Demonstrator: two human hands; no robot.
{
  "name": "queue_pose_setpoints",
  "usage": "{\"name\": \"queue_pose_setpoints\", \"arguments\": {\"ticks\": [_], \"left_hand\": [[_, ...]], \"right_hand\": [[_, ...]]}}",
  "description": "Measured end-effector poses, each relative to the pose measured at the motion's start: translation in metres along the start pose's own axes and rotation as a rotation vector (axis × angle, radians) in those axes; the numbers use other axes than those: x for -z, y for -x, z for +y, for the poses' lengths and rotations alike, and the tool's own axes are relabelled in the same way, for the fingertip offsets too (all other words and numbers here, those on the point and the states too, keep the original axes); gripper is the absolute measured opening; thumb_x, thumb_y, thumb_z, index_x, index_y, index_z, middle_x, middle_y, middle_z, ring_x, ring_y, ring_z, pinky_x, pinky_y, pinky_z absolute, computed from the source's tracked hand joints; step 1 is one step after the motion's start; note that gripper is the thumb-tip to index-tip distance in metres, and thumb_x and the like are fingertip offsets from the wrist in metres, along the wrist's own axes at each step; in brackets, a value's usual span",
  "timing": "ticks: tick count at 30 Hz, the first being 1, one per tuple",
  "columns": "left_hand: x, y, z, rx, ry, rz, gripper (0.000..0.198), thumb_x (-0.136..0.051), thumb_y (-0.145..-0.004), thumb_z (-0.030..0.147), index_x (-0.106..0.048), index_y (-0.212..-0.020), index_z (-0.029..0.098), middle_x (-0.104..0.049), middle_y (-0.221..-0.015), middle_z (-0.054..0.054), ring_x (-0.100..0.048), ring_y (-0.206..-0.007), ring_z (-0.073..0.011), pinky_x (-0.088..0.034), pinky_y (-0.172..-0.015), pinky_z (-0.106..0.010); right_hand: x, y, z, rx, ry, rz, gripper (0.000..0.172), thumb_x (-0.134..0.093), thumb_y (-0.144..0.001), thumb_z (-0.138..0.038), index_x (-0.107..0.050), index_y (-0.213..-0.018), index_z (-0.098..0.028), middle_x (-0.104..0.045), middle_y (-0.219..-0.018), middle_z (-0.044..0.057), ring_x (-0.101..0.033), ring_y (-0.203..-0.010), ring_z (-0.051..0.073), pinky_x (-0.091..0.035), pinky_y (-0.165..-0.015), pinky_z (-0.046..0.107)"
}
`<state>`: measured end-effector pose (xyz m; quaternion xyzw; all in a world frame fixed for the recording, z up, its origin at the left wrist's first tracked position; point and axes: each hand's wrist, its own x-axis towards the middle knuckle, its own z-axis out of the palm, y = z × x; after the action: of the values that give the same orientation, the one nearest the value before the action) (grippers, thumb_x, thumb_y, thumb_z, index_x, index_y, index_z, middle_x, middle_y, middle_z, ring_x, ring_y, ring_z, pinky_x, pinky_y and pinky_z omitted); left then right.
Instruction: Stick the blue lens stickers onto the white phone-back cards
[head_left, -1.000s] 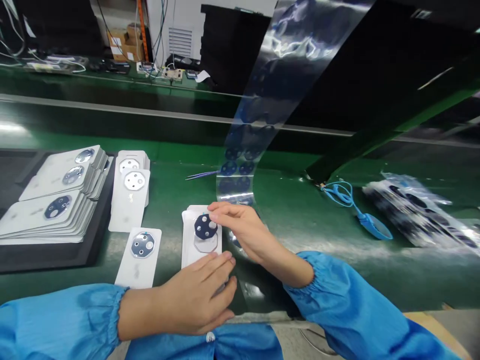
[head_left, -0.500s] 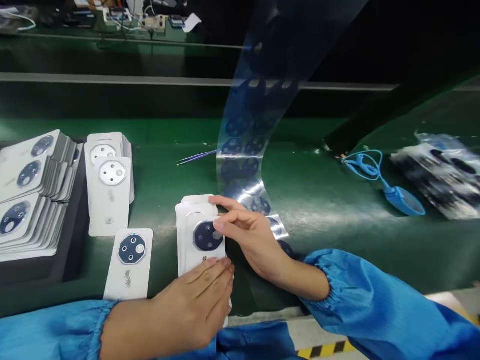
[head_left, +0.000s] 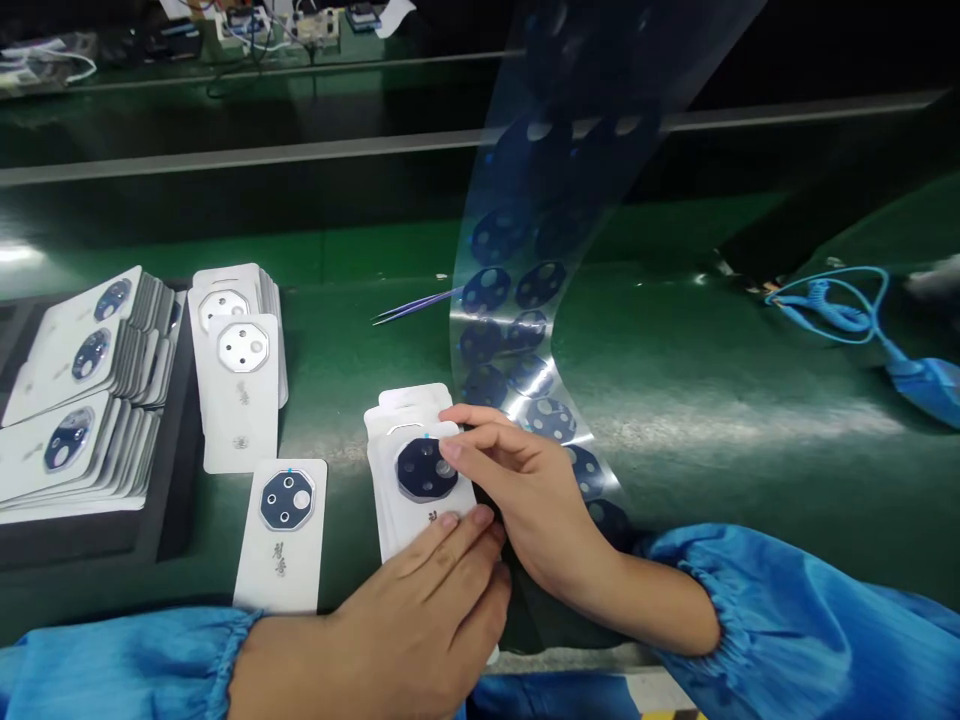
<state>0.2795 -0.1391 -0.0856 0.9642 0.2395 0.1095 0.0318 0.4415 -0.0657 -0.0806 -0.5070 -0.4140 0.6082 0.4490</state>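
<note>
On the green table (head_left: pixel 337 400), a dark lens cover (head_left: pixel 426 470) sat on a white card (head_left: pixel 409 525) atop a short stack. Our left hand (head_left: pixel 424 610) lay open on the card's lower edge; our right hand (head_left: pixel 536 500) curled against it, grip unclear. Thin, light, probably fragile: we would hold by the card edges.

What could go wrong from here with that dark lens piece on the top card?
Fingertips of the right hand touch the dark lens piece, so it might shift or smudge. The clear film strip curves up beside that hand and could brush it. The card stack under the left hand looks loose and might slide.
</note>
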Motion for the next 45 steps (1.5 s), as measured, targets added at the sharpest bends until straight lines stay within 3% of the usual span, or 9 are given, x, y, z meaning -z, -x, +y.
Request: {"name": "queue_pose_setpoints", "arguments": {"ticks": [7, 19, 45], "left_hand": [[-0.004, 0.0, 0.0, 0.007, -0.013, 0.062, 0.052, -0.049, -0.097, 0.034, -0.054, -0.136, 0.001, -0.055, -0.143, -0.025, -0.051, -0.136, -0.0366, -0.025, -0.123, -0.051], [-0.015, -0.002, 0.004, 0.104, -0.043, 0.248, 0.032, -0.047, -0.099, 0.023, -0.066, -0.121, 0.01, -0.067, -0.132, -0.015, -0.058, -0.131, -0.0308, -0.03, -0.12, -0.046], [-0.015, -0.002, 0.003, 0.09, -0.016, 0.264, 0.03, -0.047, -0.097, 0.021, -0.066, -0.118, 0.009, -0.066, -0.132, -0.018, -0.058, -0.131, -0.0328, -0.031, -0.119, -0.048]], "right_hand": [[-0.003, 0.004, -0.001, -0.054, 0.039, 0.01, 0.015, -0.082, -0.081, -0.036, -0.078, -0.07, -0.027, -0.066, -0.121, 0.002, -0.061, -0.114, 0.025, -0.042, -0.103, 0.043], [0.001, 0.001, 0.001, -0.067, 0.077, -0.02, 0.011, -0.084, -0.08, -0.034, -0.079, -0.071, -0.029, -0.062, -0.12, 0.0, -0.059, -0.109, 0.022, -0.046, -0.094, 0.037], [0.001, -0.003, -0.002, -0.07, 0.097, -0.033, 0.011, -0.084, -0.08, -0.032, -0.079, -0.07, -0.029, -0.062, -0.113, -0.001, -0.059, -0.106, 0.02, -0.046, -0.092, 0.035]]}}
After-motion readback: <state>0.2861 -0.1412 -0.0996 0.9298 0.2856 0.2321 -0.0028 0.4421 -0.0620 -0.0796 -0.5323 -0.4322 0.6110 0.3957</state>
